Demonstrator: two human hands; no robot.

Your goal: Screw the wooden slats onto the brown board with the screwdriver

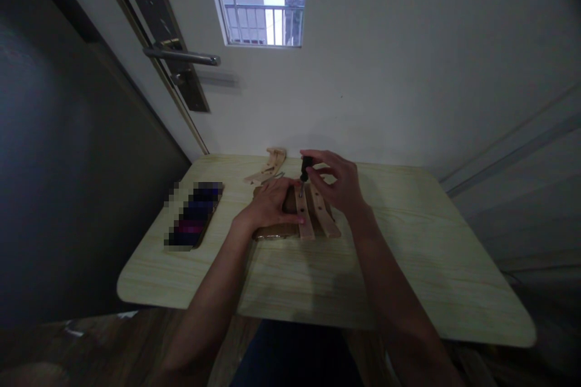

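Screwdriver (305,170) stands upright, tip on the slats (307,221) mid-table (408,254), its black handle pinched in the curled fingers of the right hand (338,184), wrist raised. Left hand (271,204) lies flat and open, pressing the slats down. Wood pieces (269,167) lie behind.

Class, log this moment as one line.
left hand: steadies wooden slats | right hand: holds screwdriver on slats | behind: spare wood pieces

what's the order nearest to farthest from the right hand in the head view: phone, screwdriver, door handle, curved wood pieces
1. screwdriver, in the right hand
2. curved wood pieces, back left
3. phone, table's left side
4. door handle, up on the door
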